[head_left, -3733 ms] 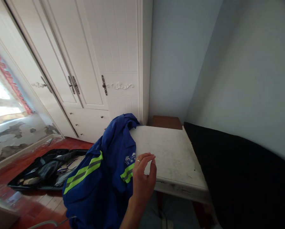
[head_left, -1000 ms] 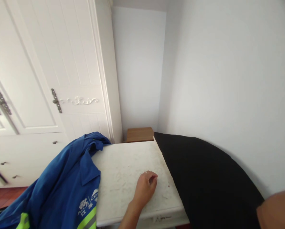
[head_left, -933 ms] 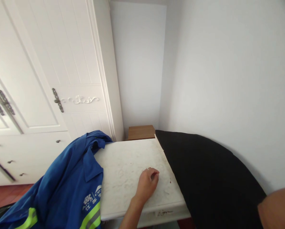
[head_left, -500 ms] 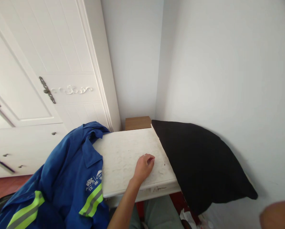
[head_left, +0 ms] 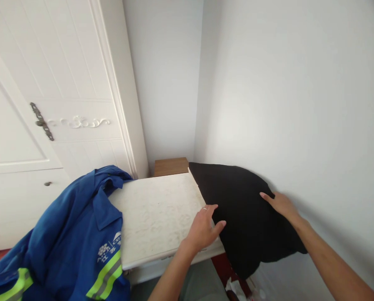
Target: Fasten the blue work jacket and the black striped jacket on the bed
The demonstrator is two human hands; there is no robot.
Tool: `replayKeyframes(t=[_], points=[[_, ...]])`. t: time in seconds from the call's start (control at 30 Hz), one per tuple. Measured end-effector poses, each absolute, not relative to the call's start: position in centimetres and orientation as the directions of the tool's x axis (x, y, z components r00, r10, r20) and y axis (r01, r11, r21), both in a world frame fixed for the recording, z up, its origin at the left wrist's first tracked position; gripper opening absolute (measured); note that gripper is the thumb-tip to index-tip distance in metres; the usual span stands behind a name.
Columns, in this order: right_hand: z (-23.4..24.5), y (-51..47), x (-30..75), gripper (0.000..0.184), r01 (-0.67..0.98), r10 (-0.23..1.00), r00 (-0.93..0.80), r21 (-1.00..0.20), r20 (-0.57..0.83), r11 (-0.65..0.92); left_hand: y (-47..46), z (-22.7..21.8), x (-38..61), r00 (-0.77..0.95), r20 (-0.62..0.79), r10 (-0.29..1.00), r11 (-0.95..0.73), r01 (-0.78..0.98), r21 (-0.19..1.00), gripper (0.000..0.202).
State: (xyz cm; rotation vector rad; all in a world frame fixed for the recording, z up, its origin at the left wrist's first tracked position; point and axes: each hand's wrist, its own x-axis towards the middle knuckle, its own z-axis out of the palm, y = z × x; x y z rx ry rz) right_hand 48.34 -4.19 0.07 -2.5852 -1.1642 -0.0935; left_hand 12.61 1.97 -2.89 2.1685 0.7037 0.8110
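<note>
A black cloth (head_left: 246, 213) drapes over the right side of the white table (head_left: 155, 209) and hangs past its edge, close to the wall. On the cloth's far right edge, my right hand (head_left: 282, 205) is closed, thumb on top and the other fingers hidden behind it. My left hand (head_left: 204, 228), a ring on one finger, hovers at the cloth's left edge with thumb and fingers apart, holding nothing. A blue work jacket (head_left: 70, 225) with yellow-green reflective bands and white lettering lies over the table's left side.
A white wardrobe (head_left: 80, 83) with a dark metal handle (head_left: 41, 122) stands at the left. Behind the table is a brown wooden box-like piece (head_left: 171, 166) in the wall corner. White crumpled stuff (head_left: 235, 288) lies low beside the table.
My right hand has come in from the lower right and taken hold of the cloth's far edge. My left hand has moved right to the cloth and opened. The view has shifted slightly right.
</note>
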Motion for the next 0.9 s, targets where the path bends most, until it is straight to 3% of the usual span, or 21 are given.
replayKeyframes(t=[0.1, 0.23, 0.33, 0.4, 0.5, 0.63, 0.77, 0.9], points=[[2.6, -4.1, 48.7, 0.043, 0.735, 0.727, 0.676, -0.191, 0.125, -0.651, 2.8, -3.7, 13.2, 0.658, 0.287, 0.696, -0.559, 0.246, 0.792, 0.049], [8.4, -3.3, 44.0, 0.032, 0.784, 0.723, 0.617, -0.169, 0.31, -0.597, 3.7, -5.0, 12.9, 0.6, 0.247, 0.761, -0.454, 0.22, 0.863, 0.041], [12.2, -1.6, 37.8, 0.03, 0.859, 0.724, 0.508, -0.212, 0.467, -0.466, 3.7, -4.9, 12.3, 0.592, 0.201, 0.781, -0.357, 0.159, 0.92, 0.046], [13.4, 0.1, 33.5, 0.034, 0.921, 0.76, 0.388, -0.257, 0.521, -0.293, 3.8, -4.5, 11.7, 0.583, 0.187, 0.79, -0.295, 0.095, 0.951, 0.052], [12.7, 3.2, 28.7, 0.038, 0.961, 0.879, 0.224, -0.245, 0.421, -0.128, 4.2, -4.3, 10.4, 0.551, 0.124, 0.826, -0.176, 0.043, 0.983, 0.061], [9.5, 6.5, 28.0, 0.025, 0.953, 0.956, 0.166, -0.288, 0.242, -0.093, 4.8, -5.0, 8.7, 0.574, 0.067, 0.816, -0.071, -0.014, 0.997, 0.067], [8.1, 6.4, 32.3, 0.065, 0.901, 0.946, 0.294, -0.368, 0.134, -0.228, 4.9, -5.8, 8.1, 0.594, 0.087, 0.8, -0.068, -0.055, 0.996, 0.062], [9.3, 4.4, 38.5, 0.077, 0.83, 0.884, 0.45, -0.425, 0.13, -0.36, 4.4, -6.0, 8.8, 0.553, 0.136, 0.822, -0.173, 0.015, 0.985, 0.056]])
